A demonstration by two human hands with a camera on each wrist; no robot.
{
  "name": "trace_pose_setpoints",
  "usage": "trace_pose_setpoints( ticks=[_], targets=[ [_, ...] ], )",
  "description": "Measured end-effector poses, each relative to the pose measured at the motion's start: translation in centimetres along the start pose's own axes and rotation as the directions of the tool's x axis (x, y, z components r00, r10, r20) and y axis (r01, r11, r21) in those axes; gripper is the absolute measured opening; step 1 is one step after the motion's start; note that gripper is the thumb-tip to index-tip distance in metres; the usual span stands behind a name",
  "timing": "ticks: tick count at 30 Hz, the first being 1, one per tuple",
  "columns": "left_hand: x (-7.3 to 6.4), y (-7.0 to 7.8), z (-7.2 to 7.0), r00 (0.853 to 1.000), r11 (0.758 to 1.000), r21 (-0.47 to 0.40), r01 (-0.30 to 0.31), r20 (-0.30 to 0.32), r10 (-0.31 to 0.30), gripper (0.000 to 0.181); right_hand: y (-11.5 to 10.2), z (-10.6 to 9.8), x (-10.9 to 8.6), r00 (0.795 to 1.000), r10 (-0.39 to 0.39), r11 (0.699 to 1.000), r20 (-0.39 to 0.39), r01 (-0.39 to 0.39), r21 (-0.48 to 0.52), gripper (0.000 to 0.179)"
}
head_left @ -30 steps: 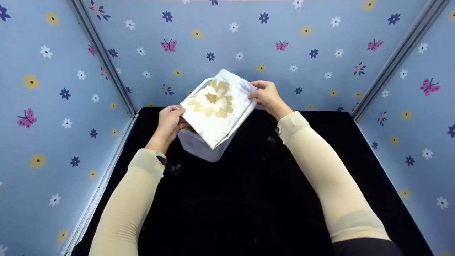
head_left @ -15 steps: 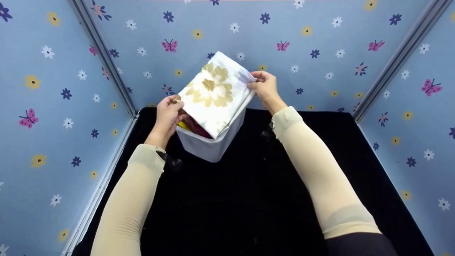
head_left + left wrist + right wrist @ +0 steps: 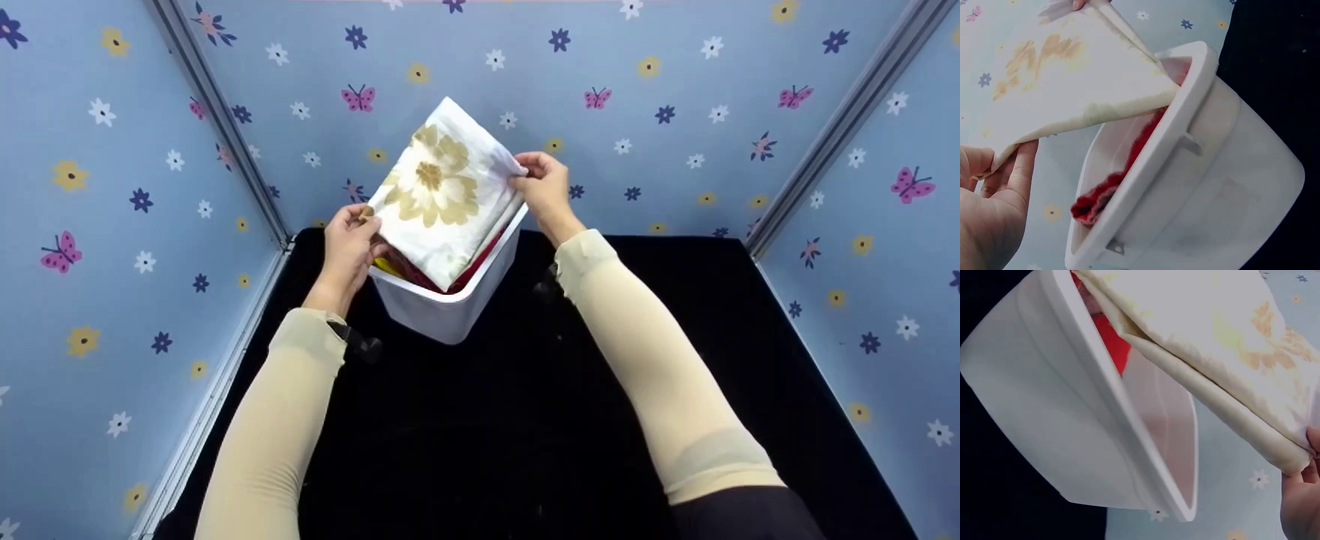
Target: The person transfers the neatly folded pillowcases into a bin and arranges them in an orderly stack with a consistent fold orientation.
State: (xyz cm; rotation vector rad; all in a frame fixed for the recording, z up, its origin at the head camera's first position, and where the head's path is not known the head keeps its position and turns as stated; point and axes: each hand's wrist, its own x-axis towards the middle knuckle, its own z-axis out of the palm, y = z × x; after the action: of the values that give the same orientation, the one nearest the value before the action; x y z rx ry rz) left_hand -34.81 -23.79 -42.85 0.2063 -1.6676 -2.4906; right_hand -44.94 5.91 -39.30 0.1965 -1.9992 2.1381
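A folded white cloth [image 3: 450, 240] with a large tan flower print is held at a slant over a white plastic bin [image 3: 431, 319]. My left hand [image 3: 349, 255] pinches its left corner between thumb and fingers. At the opposite corner, my right hand [image 3: 549, 193] grips the layered edge, and the right wrist view shows the thick folds [image 3: 1213, 405] there. The cloth's lower corner dips to the bin's near rim. Inside the bin lies red fabric [image 3: 1134, 154], with something yellow [image 3: 386, 265] near the left hand. The cloth hides much of the bin's inside.
The bin stands on a black-covered table [image 3: 525, 420], close to the back wall [image 3: 637, 135]. Blue flowered panels enclose the left, back and right sides, with metal posts [image 3: 214, 112] at the corners.
Both hands have raised the cloth's far side up and back, tilting it more upright. The bin's near rim and the red and yellow things inside show more now. The bin has stayed put.
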Motion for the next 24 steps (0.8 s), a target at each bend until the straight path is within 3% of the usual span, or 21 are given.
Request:
trace_pose_setpoints(
  ticks=[12,20,24],
  targets=[
    [0.4,-1.6,-1.1,0.996,0.990,0.115,0.085,-0.031,-0.082,0.031,3.1,-0.2,-1.0,0.994,0.074,0.986,0.078,-0.061,-0.157,0.032],
    [0.6,-1.7,-1.0,0.995,0.983,0.157,0.093,-0.046,-0.087,0.035,3.4,-0.1,-1.0,0.987,0.102,0.981,0.126,-0.078,-0.178,0.036],
    [0.7,-1.6,-1.3,0.989,0.974,0.172,0.146,-0.045,-0.141,0.051,3.2,-0.4,-1.0,0.969,0.162,0.969,0.189,-0.120,-0.216,0.043]
  ],
)
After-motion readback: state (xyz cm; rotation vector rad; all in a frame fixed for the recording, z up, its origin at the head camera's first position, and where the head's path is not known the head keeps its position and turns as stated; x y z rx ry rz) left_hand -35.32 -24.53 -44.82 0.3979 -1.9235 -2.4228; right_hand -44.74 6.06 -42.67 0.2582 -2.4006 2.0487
